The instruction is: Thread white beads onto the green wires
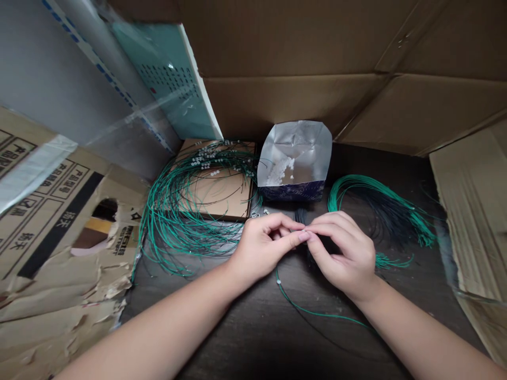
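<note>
Brown cardboard walls (pixel 301 37) stand around a dark table (pixel 237 343). Over it, the left hand (pixel 257 243) and the right hand (pixel 352 256) meet; on each, thumb and forefinger are closed at the tips, but what they pinch is too small to tell. One green-and-black cord (pixel 317 315) with a white bead (pixel 278 282) shows just below the left hand, where its upper end is hidden. At left, a loose cord bundle (pixel 158 211) spreads over a flat box (pixel 222 192); behind the hands stands an open silver-lined bag (pixel 312 150) with white pieces (pixel 279 171); at right lies a second bundle (pixel 364 184).
</note>
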The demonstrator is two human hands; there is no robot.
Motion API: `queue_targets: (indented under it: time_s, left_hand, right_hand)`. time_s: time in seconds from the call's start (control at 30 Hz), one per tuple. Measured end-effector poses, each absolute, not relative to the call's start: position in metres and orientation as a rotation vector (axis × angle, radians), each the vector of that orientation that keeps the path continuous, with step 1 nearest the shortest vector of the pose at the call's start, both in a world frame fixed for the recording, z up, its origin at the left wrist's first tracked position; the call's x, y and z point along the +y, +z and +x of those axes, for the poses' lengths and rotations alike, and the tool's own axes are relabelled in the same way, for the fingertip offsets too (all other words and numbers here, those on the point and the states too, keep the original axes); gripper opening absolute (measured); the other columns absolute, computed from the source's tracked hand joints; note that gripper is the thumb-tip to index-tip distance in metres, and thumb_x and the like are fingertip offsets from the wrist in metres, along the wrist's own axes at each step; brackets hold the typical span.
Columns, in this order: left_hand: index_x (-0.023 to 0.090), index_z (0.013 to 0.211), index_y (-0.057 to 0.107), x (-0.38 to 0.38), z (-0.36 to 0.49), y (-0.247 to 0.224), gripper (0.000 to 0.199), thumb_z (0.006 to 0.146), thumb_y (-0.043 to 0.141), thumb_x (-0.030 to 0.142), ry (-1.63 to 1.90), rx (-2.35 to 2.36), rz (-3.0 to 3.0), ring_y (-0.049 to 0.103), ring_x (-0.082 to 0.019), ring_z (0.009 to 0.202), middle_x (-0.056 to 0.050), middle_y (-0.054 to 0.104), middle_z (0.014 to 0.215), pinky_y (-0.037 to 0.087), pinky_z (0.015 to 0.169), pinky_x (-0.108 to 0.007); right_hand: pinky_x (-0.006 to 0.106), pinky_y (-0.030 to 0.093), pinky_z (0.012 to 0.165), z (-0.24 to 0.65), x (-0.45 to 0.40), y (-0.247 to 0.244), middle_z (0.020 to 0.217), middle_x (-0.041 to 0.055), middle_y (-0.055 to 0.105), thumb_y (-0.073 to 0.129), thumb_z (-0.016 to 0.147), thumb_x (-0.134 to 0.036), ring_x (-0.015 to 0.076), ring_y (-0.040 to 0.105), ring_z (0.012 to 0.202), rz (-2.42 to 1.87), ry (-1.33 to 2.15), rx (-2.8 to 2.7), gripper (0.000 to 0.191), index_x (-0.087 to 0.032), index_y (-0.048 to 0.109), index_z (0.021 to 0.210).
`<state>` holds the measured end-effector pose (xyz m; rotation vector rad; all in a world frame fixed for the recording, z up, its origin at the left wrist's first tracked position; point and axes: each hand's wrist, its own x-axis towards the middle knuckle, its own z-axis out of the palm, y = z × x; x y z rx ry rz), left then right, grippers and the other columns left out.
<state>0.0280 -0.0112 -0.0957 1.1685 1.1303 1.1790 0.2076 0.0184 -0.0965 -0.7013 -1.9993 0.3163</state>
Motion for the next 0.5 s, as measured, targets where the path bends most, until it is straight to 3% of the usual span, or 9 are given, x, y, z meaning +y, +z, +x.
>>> queue_targets:
  time_s: [0.2,0.5]
  left_hand:
    - [0.012,0.09,0.081,-0.0128,0.0279,-0.0955,0.027,0.086,0.079,0.039,1.157,1.171,1.224,0.058,-0.011,0.058,-0.004,0.071,0.066,0.043,0.054,-0.021]
    - [0.014,0.081,0.067,-0.0132,0.0283,-0.0915,0.011,0.084,0.07,0.025,1.153,1.187,1.377,0.042,-0.006,0.053,0.003,0.057,0.066,0.033,0.05,-0.02]
  right_hand:
    - [0.037,0.056,0.07,0.2082,0.0185,-0.0979,0.083,0.004,0.073,0.069,0.09,-0.006,0.0196,0.067,0.078,-0.719,0.292,-1.976,0.017,-0.021,0.07,0.096]
    - [0.035,0.054,0.069,0.207,0.0177,-0.0974,0.082,0.0043,0.069,0.065,0.092,-0.006,0.0181,0.065,0.076,-0.741,0.307,-1.951,0.015,-0.02,0.064,0.093]
